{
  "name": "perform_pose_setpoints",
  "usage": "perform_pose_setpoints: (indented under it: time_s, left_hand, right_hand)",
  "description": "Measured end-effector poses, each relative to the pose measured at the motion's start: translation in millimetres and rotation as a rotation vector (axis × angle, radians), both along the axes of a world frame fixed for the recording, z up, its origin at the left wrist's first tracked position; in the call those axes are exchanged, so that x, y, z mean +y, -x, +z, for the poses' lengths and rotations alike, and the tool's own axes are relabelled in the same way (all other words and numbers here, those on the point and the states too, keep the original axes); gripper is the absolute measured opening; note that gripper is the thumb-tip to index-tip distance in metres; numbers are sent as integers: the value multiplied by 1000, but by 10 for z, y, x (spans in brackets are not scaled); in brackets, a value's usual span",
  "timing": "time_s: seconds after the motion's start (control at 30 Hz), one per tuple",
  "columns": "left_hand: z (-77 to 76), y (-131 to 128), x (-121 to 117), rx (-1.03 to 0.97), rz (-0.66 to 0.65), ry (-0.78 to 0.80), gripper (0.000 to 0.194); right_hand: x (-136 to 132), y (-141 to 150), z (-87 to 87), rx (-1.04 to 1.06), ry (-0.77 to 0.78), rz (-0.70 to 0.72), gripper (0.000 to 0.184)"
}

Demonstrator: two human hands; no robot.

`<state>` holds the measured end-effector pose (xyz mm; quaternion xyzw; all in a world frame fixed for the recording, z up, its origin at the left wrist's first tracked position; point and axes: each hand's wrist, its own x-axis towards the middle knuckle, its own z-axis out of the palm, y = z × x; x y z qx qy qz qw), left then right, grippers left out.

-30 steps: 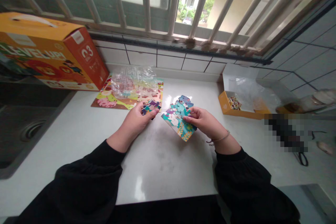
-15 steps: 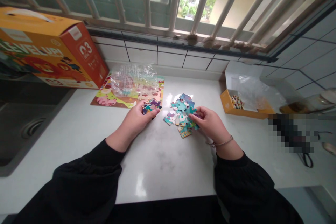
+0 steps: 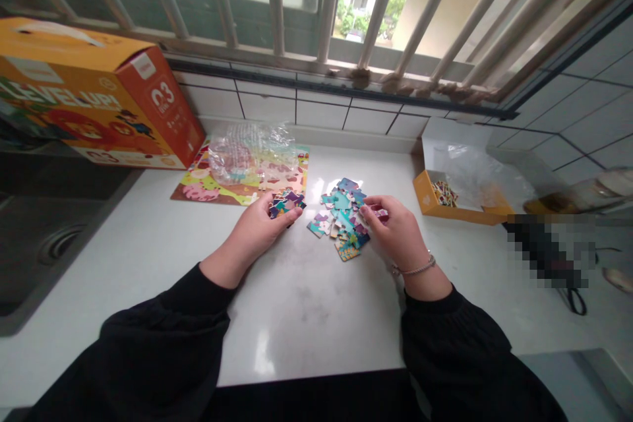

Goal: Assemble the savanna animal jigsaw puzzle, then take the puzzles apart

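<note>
In my left hand (image 3: 264, 224) is a small stack of dark purple jigsaw puzzle pieces (image 3: 287, 203), held between thumb and fingers just above the white counter. My right hand (image 3: 393, 224) is closed at the right side of a loose pile of teal, blue and white puzzle pieces (image 3: 342, 201). Between its thumb and curled fingers a few pinkish-purple puzzle pieces (image 3: 381, 213) show; the palm side is hidden. One orange-patterned corner piece (image 3: 347, 251) lies at the near end of the pile.
Behind my left hand, a crumpled clear plastic bag (image 3: 247, 155) rests on a colourful picture sheet (image 3: 198, 192). An orange carton (image 3: 84, 92) stands beside the sink (image 3: 59, 237). At right, an open yellow box (image 3: 465, 212) holds more pieces and plastic. Window bars run along the back.
The joined-looking handful in my right hand has come down and spread into a loose pile on the counter. My right hand has shifted slightly right; the left still holds its stack.
</note>
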<state>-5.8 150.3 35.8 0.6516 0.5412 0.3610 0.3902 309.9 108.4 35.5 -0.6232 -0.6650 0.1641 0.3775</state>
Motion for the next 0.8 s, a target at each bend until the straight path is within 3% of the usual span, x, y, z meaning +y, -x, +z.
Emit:
perform_pose_setpoints:
  time_s: [0.2,0.27,0.37,0.47,0.57,0.67,0.8]
  left_hand:
    - [26,1,-29,67,-98,-71,54]
    - [43,-45,-76,89,-173,-130,51]
    - [25,-167,-179,88,-290,-318,43]
    - [-58,-304,-295,23,-394,-460,43]
    - [-156,-387,-380,-36,-384,-452,65]
    - [-209,-387,-417,-40,-348,-451,86]
    - [-146,-310,-365,-35,-315,-421,102]
  right_hand:
    - [-44,66,57,108,-136,52,31]
    - [-88,191,40,227,-79,177,37]
    - [-151,417,-31,378,72,399,67]
    - [-190,587,-73,382,132,487,77]
    - [-208,651,-18,379,172,489,63]
    - [-224,646,80,404,224,405,49]
    - [-228,617,135,508,317,274,47]
